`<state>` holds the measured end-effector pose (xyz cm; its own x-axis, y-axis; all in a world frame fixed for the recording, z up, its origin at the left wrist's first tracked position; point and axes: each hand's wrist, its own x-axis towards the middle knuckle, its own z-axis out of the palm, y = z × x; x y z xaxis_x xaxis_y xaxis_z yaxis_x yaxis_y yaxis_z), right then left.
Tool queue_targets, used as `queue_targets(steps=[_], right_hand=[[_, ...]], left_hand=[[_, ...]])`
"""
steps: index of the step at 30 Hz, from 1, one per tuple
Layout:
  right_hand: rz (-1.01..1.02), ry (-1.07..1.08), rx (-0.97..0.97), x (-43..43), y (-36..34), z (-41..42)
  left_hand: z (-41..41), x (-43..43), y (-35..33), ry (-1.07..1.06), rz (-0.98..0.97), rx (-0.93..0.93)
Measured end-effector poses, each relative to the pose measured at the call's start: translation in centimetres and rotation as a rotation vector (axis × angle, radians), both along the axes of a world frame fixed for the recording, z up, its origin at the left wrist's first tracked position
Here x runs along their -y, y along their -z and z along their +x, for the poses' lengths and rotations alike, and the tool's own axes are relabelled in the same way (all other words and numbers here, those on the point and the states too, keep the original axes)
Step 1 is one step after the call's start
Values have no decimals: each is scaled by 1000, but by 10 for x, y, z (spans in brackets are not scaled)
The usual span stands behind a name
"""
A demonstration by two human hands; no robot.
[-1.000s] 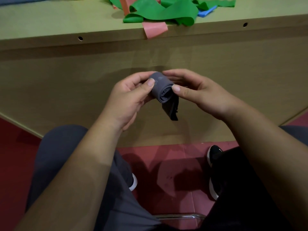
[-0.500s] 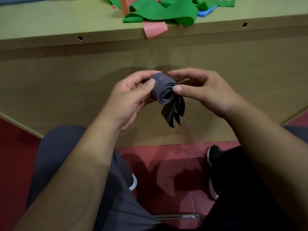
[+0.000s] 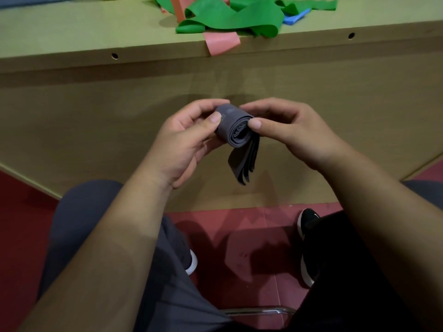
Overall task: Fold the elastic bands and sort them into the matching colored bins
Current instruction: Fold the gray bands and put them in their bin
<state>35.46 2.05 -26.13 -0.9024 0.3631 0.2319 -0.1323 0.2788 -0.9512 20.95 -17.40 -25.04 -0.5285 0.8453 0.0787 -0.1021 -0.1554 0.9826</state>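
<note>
The left hand (image 3: 182,137) pinches the near-left end of the grey band (image 3: 236,130), thumb on top and fingers curled behind it. The band is held in the air in front of the desk (image 3: 72,32), above the person's knees, wound into a tight roll. Its loose end hangs below the roll as several fanned-out layers. The right hand (image 3: 294,135) pinches the other side, with the thumb tip pressed against the open face of the coil.

To my eye the risk is the roll springing open. The stuff is stretchy, only fingertips hold it, and the hanging layers are not tucked in. If either thumb eases off while the hands re-grip, the coil could loosen or drop to the floor. The splayed layers could also wind on unevenly and leave a lopsided bundle that unrolls later. No bin shows, so I cannot judge the carry ahead.

Up on the desk edge lie a pink band (image 3: 221,43), green bands (image 3: 230,17) and a blue band (image 3: 293,19), all unfolded.

A second ago the tail was one short, dark flap. Now it hangs lower and has split into separate leaves, and the right thumb has moved onto the coil's face.
</note>
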Motion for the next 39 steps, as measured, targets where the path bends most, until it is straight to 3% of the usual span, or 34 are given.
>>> queue_targets(steps=[12, 17, 24, 30, 39], right_hand=[[42, 26, -9, 3, 5, -1], [156, 104, 15, 5, 4, -1], [-14, 123, 84, 22, -1, -1], [-302, 56, 133, 29, -9, 2], [-153, 102, 130, 19, -4, 0]], left_hand=[[-6, 2, 6, 36, 11, -57], [-5, 1, 6, -22, 4, -140], [-7, -2, 13, -153, -32, -292], [-7, -9, 18, -188, -17, -468], [-9, -12, 25, -139, -135, -469]])
